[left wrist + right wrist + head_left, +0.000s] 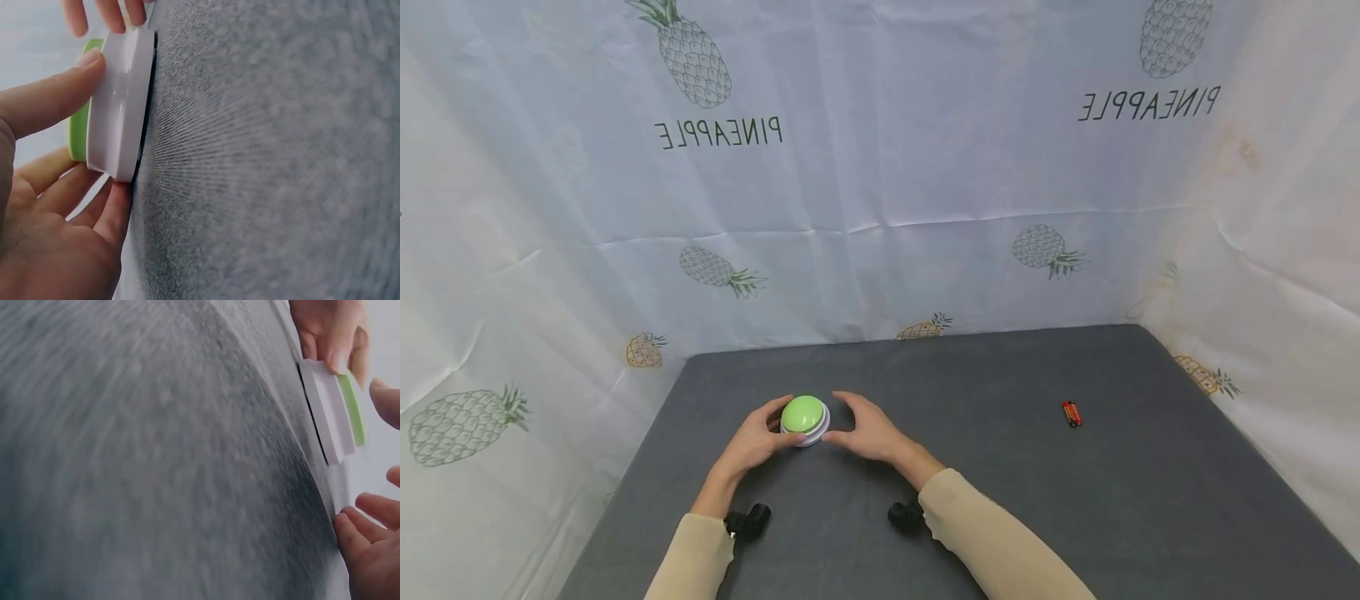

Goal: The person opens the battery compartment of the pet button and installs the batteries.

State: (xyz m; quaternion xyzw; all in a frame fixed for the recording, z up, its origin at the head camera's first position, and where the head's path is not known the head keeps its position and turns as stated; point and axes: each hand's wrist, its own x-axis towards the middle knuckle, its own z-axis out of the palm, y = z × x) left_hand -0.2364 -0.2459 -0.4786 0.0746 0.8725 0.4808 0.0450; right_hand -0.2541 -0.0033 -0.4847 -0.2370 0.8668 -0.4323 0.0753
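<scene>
A round push button (802,414) with a green dome on a white base stands on the dark grey table, left of the middle. My left hand (756,439) grips it from the left; in the left wrist view the thumb presses the near side of the white base (119,112) and the fingers lie round its other side. To the right of the button is my right hand (874,429), its thumb and fingers spread apart. In the right wrist view a gap shows between this hand (378,550) and the white base (325,412).
Small red-and-black batteries (1072,414) lie together on the right part of the table (970,500). White curtains (880,167) with pineapple prints hang behind the table and along both sides. A black wrist device (748,522) sits on each arm.
</scene>
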